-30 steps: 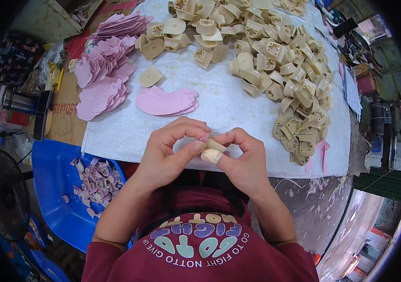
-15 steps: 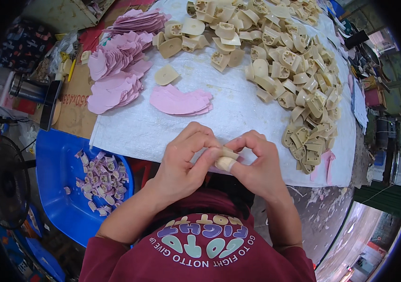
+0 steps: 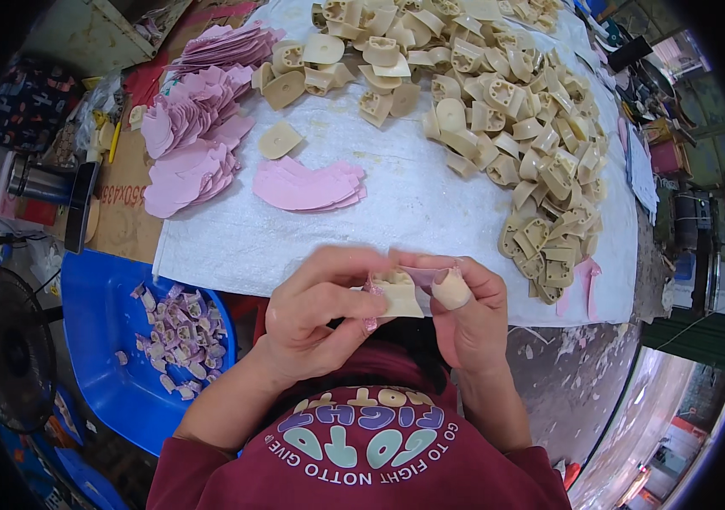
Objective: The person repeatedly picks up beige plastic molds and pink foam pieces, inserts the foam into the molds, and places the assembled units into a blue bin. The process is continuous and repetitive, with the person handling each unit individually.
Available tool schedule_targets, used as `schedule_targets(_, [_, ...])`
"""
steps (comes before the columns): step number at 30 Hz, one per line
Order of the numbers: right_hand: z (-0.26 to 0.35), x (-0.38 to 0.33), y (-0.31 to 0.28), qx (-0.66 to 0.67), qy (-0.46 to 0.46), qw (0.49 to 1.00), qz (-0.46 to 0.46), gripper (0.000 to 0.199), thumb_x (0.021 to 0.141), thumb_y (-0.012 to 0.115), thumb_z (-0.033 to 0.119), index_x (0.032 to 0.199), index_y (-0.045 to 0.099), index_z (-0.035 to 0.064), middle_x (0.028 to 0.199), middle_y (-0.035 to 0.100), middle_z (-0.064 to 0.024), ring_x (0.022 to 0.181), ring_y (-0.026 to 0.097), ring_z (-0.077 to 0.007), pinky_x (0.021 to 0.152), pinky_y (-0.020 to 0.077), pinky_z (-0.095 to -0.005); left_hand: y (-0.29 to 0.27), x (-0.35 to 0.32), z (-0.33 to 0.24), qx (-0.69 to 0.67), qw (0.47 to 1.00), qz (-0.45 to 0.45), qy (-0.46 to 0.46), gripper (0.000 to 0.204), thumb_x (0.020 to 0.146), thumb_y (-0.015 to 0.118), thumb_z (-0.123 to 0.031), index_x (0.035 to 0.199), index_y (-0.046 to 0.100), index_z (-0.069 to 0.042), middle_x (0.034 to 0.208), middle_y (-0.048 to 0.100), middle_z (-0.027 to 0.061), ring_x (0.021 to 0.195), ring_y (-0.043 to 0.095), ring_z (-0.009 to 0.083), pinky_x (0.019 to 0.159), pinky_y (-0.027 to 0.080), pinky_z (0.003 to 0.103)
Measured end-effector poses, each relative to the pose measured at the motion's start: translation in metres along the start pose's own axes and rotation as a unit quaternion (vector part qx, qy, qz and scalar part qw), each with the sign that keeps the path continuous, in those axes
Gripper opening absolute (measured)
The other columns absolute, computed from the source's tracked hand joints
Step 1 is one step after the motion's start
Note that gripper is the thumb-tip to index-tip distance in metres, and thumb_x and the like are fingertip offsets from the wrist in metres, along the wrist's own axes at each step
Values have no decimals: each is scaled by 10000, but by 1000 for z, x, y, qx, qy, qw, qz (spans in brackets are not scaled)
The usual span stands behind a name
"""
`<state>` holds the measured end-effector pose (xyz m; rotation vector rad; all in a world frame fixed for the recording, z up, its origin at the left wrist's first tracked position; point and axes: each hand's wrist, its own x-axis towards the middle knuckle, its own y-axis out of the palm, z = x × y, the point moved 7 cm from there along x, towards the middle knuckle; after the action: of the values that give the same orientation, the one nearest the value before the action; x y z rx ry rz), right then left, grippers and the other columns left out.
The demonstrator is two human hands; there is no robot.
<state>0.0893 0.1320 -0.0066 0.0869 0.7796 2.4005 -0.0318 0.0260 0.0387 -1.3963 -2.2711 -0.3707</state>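
My left hand [image 3: 324, 306] grips a beige plastic shoe heel [image 3: 400, 299] just past the table's near edge, with pink glittery material [image 3: 370, 324] showing beside its fingers. A pink strip of the same material [image 3: 420, 274] stretches from the heel to my right hand [image 3: 477, 310]. The right fingers pinch that strip, and a pale wrap [image 3: 450, 290] covers the thumb tip. A small fan of pink cut pieces [image 3: 307, 185] lies on the white sheet ahead, beside a single beige heel [image 3: 281, 140].
Beige heels [image 3: 541, 136] pile across the far and right side of the white sheet [image 3: 226, 251]. Stacks of pink pieces [image 3: 192, 110] stand at the left. A blue basin [image 3: 95, 340] with covered heels sits lower left, near a fan [image 3: 10, 314]. Pink scraps [image 3: 585, 285] hang at the right edge.
My hands have moved apart and turned, bringing the heel and the pink strip between them into view. The table scene has shifted slightly left in the picture.
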Motion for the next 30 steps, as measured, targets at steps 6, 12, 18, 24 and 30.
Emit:
schedule_targets(6, [10,-7,5,18,40,997,-61,231,931,600,104,1066,656,-75,1130,666,-206,1034,644,-211,944,477,-343,4,1,-11,158,985,40,46,223,688,691,101,883,633,10,1020,625,194,810,657,274,626,526,314])
schedule_targets(12, [5,-3,10,-66,53,992,-95,236,950,561,67,1114,646,-79,1156,661,-170,1060,615,-164,946,461,-307,13,-1,1,249,966,42,52,301,650,674,137,907,607,-5,992,625,206,792,658,298,608,530,320])
schedule_targets(18, [-7,5,13,-229,0,970,-77,290,931,577,17,1203,586,-84,1252,611,-162,1104,594,-161,983,444,-313,11,-3,24,250,968,-1,-28,296,668,651,137,925,602,0,970,622,201,817,650,290,638,531,326])
schedule_targets(24, [13,-7,17,-143,-110,983,9,334,900,597,19,1219,572,-79,1286,570,-243,1185,565,-262,1024,424,-365,2,-14,2,236,958,-51,155,316,662,694,74,962,660,-17,1190,558,269,1016,627,393,804,558,386])
schedule_targets(30, [21,-21,23,-218,-206,953,50,312,840,653,23,1137,612,-65,1258,570,-294,1169,586,-332,976,470,-390,5,-21,-7,202,957,-24,205,286,677,695,66,947,654,-18,1241,511,291,1086,601,400,886,547,409])
